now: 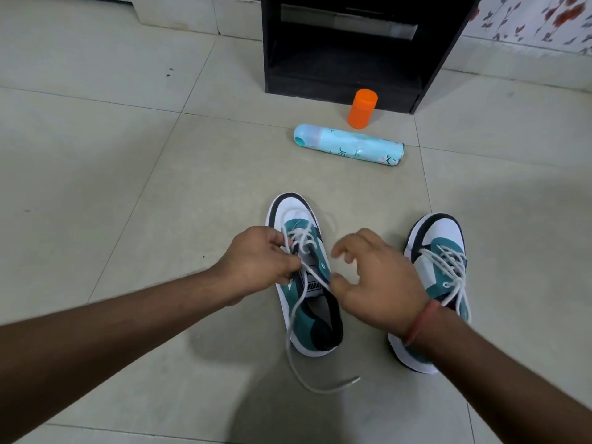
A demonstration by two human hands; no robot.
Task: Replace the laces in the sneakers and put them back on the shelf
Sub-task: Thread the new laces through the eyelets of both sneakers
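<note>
The left hand (256, 267) is pinching the lace (296, 302) of the left shoe (312, 328) at its upper eyelets, fingers curled round the strand just over the tongue. From that pinch one loose end is running down the near side of the shoe and trailing onto the floor (128, 155) below the heel. Just right of the pinch, the right hand (378, 283) is hovering with fingers spread and loosely bent, holding nothing that can be seen, thumb close to the shoe's collar. By the look of it, the lacing of this shoe is the step in hand, nearing the top rows; whether the lace is going in or coming out cannot be told. The next move is likely calling for the right hand to take the free end and feed it through an eyelet while the left is keeping tension. Further right of the hands, the right shoe (439, 274) is standing laced. Beyond the grip, a blue can (349, 144) is lying on its side, an orange cap (362, 108) is standing behind it, and the black shelf (346, 43) is waiting farthest off.
</note>
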